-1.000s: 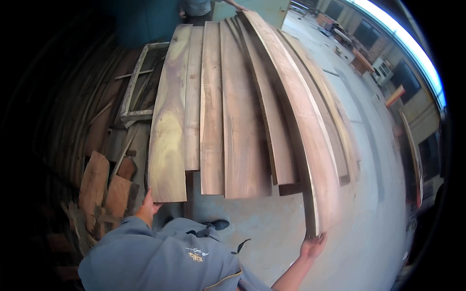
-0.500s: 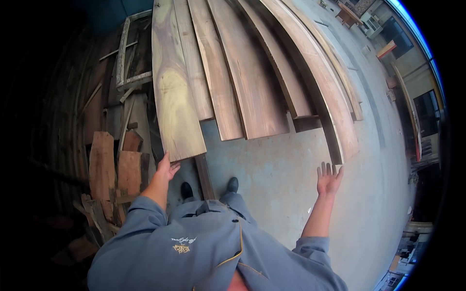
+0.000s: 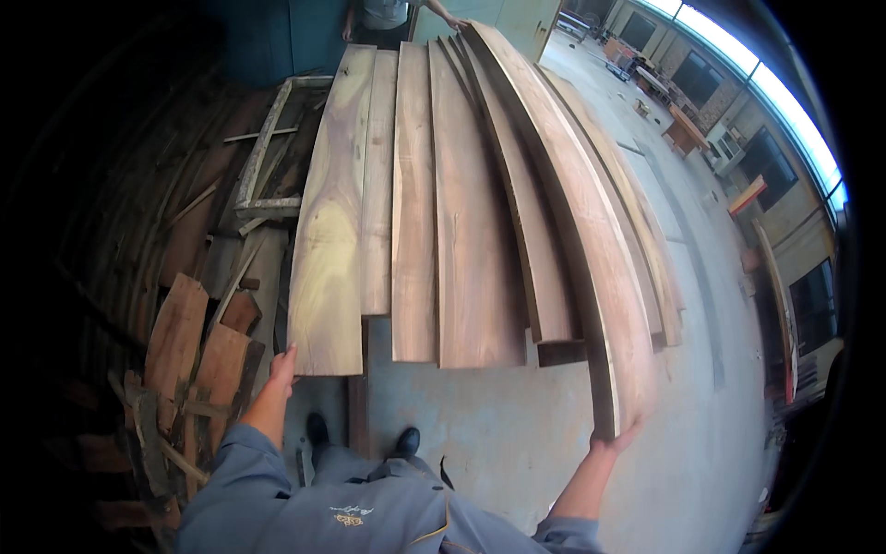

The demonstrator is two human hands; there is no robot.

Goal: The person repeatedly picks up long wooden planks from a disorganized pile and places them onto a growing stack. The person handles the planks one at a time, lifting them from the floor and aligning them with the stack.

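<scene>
A wide pale plank (image 3: pixel 325 277) with a yellowish patch and dark grain lies at the left of a row of boards. My left hand (image 3: pixel 284 363) holds its near left corner, the fingers partly hidden by the wood. On the right, a long thick plank (image 3: pixel 577 203) stands higher than its neighbours and reaches toward me. My right hand (image 3: pixel 614 443) is closed round its near end from below, most fingers out of sight. Between the two lie several brown boards (image 3: pixel 475 268) side by side, their near ends uneven.
At the far end a co-worker's hand (image 3: pixel 456 23) touches the thick plank. Offcuts (image 3: pixel 175 332) and a wooden frame (image 3: pixel 247 175) are piled at the left. A dark support beam (image 3: pixel 358 415) runs beneath the boards near my shoes. Concrete floor (image 3: pixel 498 434) extends to the right.
My right hand, open and just below the thick plank's end before, now grips it. The view has tilted up, bringing the co-worker at the far end into sight. My left hand stays at the pale plank's corner.
</scene>
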